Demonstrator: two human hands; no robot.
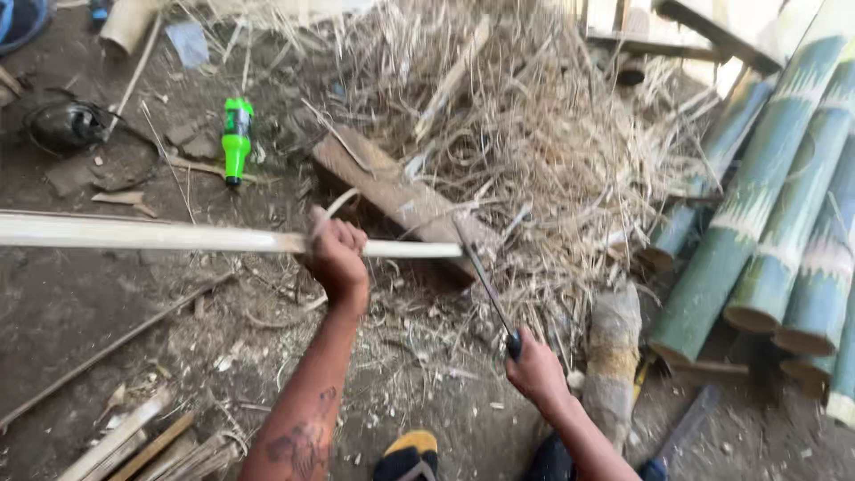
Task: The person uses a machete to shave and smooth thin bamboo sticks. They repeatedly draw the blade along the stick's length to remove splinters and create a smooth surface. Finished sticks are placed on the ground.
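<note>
The left hand (337, 254) is closed in a fist around a pale bamboo strip (160, 235), gripping it near its right end. The strip runs level across the view from the left edge to just past the fist. The right hand (537, 371) is closed on the dark handle of a knife (485, 283), whose thin blade slants up and left until its tip meets the strip's end, touching it.

Just behind the strip's end lies a flat wooden block (392, 187), tilted on the dirt. Beyond it spreads a heap of dry shavings (543, 125). To the right, green bamboo poles (775, 205) lean together with their cut ends toward the person, and a short log (613, 356) stands near the right hand. Well to the left of the block a green bottle (236, 138) lies on the ground. A foot in a dark and yellow shoe (408, 456) shows at the bottom edge between the forearms.
</note>
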